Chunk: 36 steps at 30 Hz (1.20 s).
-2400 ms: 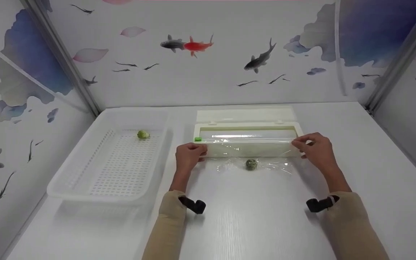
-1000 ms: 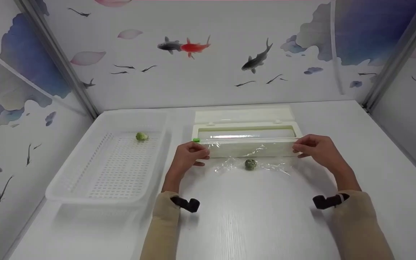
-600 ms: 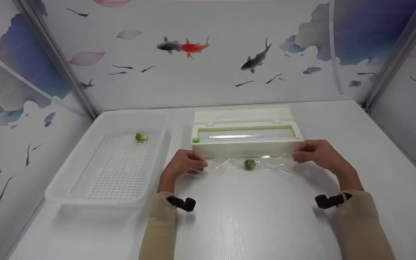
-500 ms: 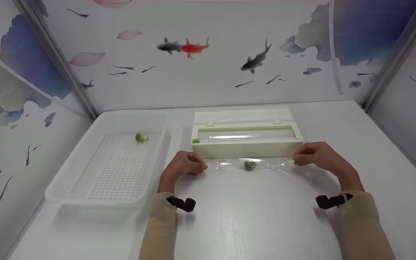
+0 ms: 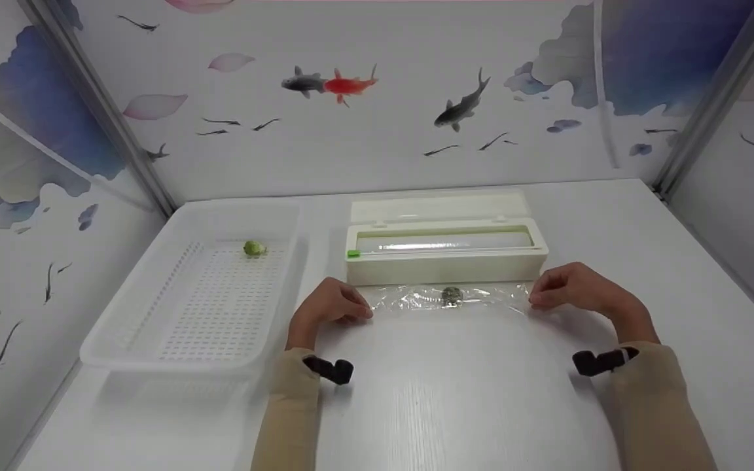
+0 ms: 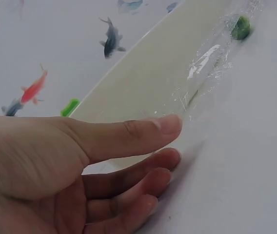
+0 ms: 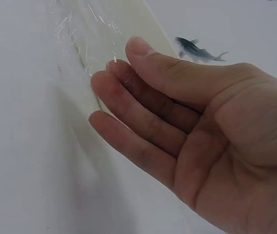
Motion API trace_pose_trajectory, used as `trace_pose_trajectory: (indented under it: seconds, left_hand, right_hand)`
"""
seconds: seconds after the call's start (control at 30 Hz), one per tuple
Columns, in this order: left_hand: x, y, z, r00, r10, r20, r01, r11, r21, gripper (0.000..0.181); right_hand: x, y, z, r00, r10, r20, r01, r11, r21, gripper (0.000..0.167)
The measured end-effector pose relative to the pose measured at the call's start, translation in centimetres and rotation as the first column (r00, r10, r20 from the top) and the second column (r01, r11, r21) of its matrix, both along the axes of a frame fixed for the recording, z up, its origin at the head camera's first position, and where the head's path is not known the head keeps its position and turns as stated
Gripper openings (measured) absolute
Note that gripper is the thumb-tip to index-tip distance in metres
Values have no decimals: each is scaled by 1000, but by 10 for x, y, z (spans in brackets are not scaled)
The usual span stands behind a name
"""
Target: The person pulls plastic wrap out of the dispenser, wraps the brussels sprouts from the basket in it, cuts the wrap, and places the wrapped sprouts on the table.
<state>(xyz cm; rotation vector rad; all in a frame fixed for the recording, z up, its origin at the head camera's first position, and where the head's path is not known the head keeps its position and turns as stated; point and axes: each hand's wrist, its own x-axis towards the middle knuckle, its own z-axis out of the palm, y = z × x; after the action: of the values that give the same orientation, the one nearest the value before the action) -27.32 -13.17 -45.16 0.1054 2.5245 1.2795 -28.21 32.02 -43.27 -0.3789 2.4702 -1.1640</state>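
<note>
A strip of clear cling film (image 5: 410, 297) lies in front of the dispenser, folded over a Brussels sprout (image 5: 452, 296), which shows green through it. At the strip's left end my left hand (image 5: 332, 306) pinches the film between thumb and fingers. The other end is pinched by my right hand (image 5: 573, 289), with its fingers partly bent in the right wrist view. Behind the strip stands a cream cling film dispenser (image 5: 446, 269), its lid raised, the roll visible inside and a green slider (image 5: 353, 253) at its left end. In the left wrist view the sprout (image 6: 241, 28) sits near the top right.
To the left is a white perforated plastic basket (image 5: 174, 356) holding another Brussels sprout (image 5: 254, 248). The white table (image 5: 429, 405) extends in front of the hands. Panels printed with fish (image 5: 462, 108) enclose the back and sides.
Both hands have moved from the dispenser's front edge down toward the table, bringing the film's edge over and in front of the sprout. The dispenser and basket stay put.
</note>
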Motion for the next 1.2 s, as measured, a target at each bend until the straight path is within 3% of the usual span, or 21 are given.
trace_pose_trajectory:
  seconds: [0.3, 0.47, 0.6, 0.7, 0.87, 1.0, 1.2]
  left_hand:
    - [0, 0, 2, 998, -50, -28, 47, 996, -73, 11]
    - [1, -1, 7, 998, -69, -13, 68, 994, -87, 12]
    - [4, -2, 16, 998, -51, 26, 54, 994, -97, 10]
    - [8, 2, 26, 1000, 3, 31, 0, 995, -98, 9]
    - [13, 20, 39, 997, 74, -12, -74, 997, 17, 15]
    - [14, 42, 42, 999, 47, -7, -46, 987, 151, 26]
    - [10, 73, 46, 1000, -11, -3, 12, 961, 277, 36]
  right_hand:
    - [-2, -3, -2, 1000, 4, -6, -3, 992, 126, 21]
    - [-3, -2, -2, 1000, 27, -6, -26, 993, 115, 26]
    - [-2, -3, 3, 999, -16, -29, 18, 998, 65, 34]
    - [-1, -5, 10, 995, -77, -71, 81, 995, 58, 39]
    - [2, -16, 23, 987, -124, -98, 126, 992, 9, 47]
    - [6, -31, 32, 990, -113, -83, 109, 993, -43, 52]
    - [8, -57, 39, 988, -100, -115, 92, 993, -72, 44]
